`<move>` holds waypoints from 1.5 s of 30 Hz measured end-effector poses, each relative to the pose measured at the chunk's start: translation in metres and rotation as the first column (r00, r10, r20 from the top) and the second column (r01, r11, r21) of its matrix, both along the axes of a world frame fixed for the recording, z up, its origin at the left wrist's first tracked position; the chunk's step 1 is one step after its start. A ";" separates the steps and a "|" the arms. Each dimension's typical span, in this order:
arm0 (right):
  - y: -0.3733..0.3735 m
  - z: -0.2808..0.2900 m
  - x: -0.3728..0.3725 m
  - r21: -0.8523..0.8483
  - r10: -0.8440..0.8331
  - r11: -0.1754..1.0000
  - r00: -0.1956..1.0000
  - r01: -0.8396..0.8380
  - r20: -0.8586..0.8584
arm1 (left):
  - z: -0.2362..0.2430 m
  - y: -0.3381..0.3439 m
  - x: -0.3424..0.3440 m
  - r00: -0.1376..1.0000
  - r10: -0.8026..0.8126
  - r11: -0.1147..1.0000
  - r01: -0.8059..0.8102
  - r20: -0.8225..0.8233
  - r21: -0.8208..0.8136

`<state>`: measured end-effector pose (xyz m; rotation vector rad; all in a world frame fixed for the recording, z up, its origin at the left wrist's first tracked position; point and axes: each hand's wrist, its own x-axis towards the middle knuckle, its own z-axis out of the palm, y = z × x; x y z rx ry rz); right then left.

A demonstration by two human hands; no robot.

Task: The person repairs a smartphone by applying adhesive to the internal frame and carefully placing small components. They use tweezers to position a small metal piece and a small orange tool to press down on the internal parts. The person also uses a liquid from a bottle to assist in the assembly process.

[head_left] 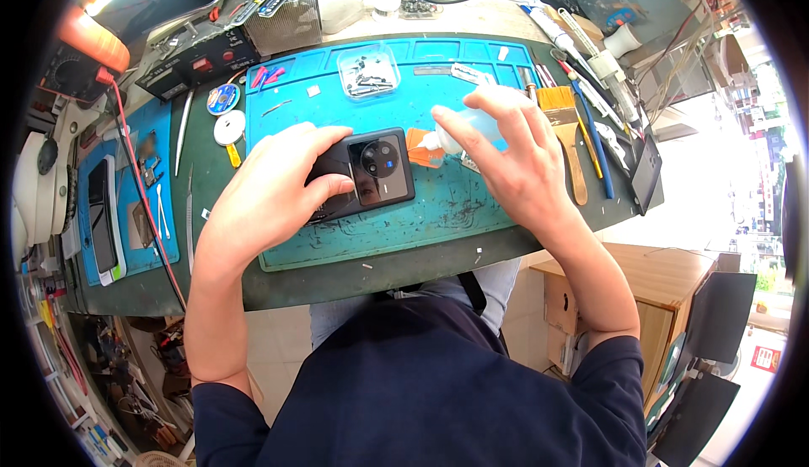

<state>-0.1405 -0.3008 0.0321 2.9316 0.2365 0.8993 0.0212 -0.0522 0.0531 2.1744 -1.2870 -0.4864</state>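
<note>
A dark smartphone [383, 189] lies back side up on the blue work mat [295, 244], its round camera module facing upward. My left hand [274, 185] is closed over the phone's left end, thumb on the back and fingers along the far edge. My right hand [522, 151] is wrapped round a translucent squeeze bottle [491, 124], tilted so that its white nozzle points left toward the phone's right edge. Beneath the nozzle, beside the phone, sits a thin orange piece [419, 152], perhaps a pry pick, partly hidden.
A clear tray of small parts [369, 71] stands at the mat's far side. A wooden-handled brush [569, 130] and several pens and tools lie to the right. At left are a solder spool [222, 99], another phone [101, 214] and an orange multimeter [88, 50] with a red cable.
</note>
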 end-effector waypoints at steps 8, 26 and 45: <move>-0.006 -0.003 0.014 0.602 -0.041 0.797 0.999 0.046 -0.022 | -0.003 0.000 0.003 0.999 0.006 1.000 -0.007 -0.050 -0.017; 0.020 0.007 -0.011 0.814 0.152 0.539 0.926 0.215 -0.346 | 0.002 -0.009 -0.015 0.936 -0.013 0.981 0.080 0.352 -0.175; 0.001 0.020 0.017 0.615 0.332 0.788 0.863 -0.031 -0.381 | 0.001 -0.010 -0.017 0.910 -0.016 0.981 0.094 0.413 -0.169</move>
